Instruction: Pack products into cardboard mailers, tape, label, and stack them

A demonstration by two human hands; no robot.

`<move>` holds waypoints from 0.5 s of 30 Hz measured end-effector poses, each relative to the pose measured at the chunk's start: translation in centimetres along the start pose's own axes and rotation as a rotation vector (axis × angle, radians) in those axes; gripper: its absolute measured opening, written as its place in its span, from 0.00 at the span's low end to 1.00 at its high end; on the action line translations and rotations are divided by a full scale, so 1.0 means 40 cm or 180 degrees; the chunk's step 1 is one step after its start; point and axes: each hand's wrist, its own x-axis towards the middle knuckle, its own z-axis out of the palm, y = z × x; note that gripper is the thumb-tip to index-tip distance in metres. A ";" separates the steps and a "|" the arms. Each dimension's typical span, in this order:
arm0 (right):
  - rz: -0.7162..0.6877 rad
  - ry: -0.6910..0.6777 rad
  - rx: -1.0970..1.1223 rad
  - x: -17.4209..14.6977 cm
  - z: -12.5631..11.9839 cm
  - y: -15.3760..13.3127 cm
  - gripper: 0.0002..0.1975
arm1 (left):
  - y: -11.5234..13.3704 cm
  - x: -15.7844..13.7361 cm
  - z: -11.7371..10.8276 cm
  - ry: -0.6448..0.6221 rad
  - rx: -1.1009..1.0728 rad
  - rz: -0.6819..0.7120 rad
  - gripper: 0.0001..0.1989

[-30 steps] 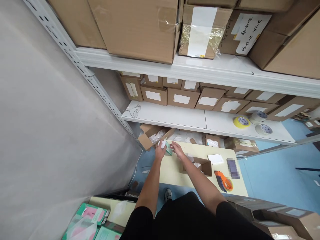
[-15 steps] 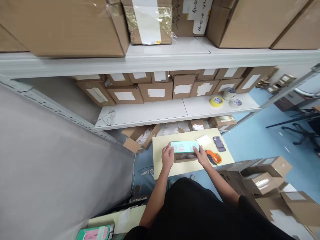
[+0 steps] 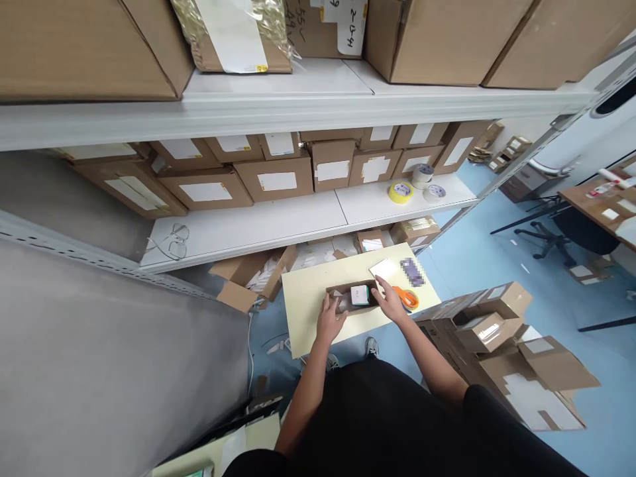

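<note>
One pair of glasses (image 3: 176, 242): lying on the shelf (image 3: 238, 228), well apart from the hands, not obstructing anything.
Flapped carton (image 3: 233, 295): gaping below that shelf, holding white pieces (image 3: 264, 275), spreading a flap towards the worktop.
Worktop (image 3: 298, 311): supporting the work, offering bare surface left of the hands.
Left hand (image 3: 330, 321): curling with bent fingers at the left end of the open carton; cannot tell whether pinching the wall or only resting there.
Pale filler (image 3: 342, 303): occupying the left part inside; possibly bunching up if pressed carelessly.
Open carton (image 3: 362, 310): sitting on the worktop between both hands; probably best bracing evenly from both ends, without bowing the walls.
Small box (image 3: 360, 295): lying inside the open carton, towards the right end, showing a white face and teal edge; seemingly wanting gentle settling, pressing flat rather than forcing.
White card (image 3: 382, 268): lying just beyond the right hand (image 3: 390, 305).
Right hand: reaching round the right end with fingers apart; cannot tell whether gripping.
Yellow tape roll (image 3: 400, 192): resting on the shelf, out of the way.
Orange dispenser (image 3: 407, 296): crowding the right hand; perhaps risking a knock.
Purple object (image 3: 412, 272): lying near the right edge, blurring beyond recognition.
Empty-looking cartons (image 3: 497, 324): piling up beyond the worktop.
</note>
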 end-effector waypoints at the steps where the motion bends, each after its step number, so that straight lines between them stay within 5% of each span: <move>1: -0.0003 -0.0009 -0.0028 -0.012 0.001 -0.001 0.30 | -0.001 -0.006 0.005 -0.0049 0.0006 -0.0011 0.29; 9: 0.0011 -0.0167 -0.0185 -0.062 0.016 0.061 0.30 | 0.014 -0.024 0.030 0.0295 0.0218 -0.0054 0.27; 12: 0.0143 -0.0110 -0.0114 -0.046 0.016 0.098 0.30 | 0.062 -0.002 0.039 0.0525 0.0228 0.0080 0.22; 15: 0.0405 -0.0194 0.0032 -0.026 0.023 0.123 0.31 | 0.125 0.042 0.063 0.0259 0.0051 0.0324 0.22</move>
